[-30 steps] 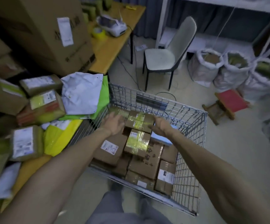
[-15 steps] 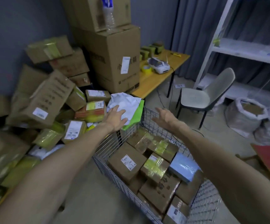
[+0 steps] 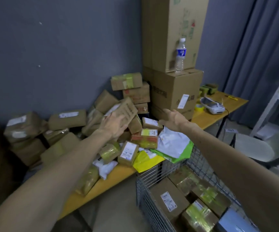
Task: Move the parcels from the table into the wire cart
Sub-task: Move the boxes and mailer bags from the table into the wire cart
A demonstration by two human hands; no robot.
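Far left, the parcel heap (image 3: 68, 119) sits banked on the table (image 3: 102, 183) against the wall, boxes lying at all angles. Our left hand (image 3: 113, 125) is in amongst it, fingers straight and laid flat on the face of a tilted box (image 3: 127, 109) that leans on the heap's top, w/ nothing gripped as far as we can see. That box's long axis runs from lower left up to upper right, i.e. roughly in line w/ the left forearm, and its lower end is hidden behind the hand, so we can't tell if the thumb hooks under it. The right hand (image 3: 174, 118) hangs to the right of the box, near it but not touching, fingers spread wide and palm turned toward it. We judge a two-handed lift is coming: the left is the nearer hand, and the right must close in on the box's upper right end. Behind stand the big cartons (image 3: 174, 91) w/ a water bottle (image 3: 180, 56) on top. The wire cart (image 3: 148, 191) is lower right, just beside the table edge and already part filled; its near end is cut off by the frame and the right forearm. Labels are too blurred to read.
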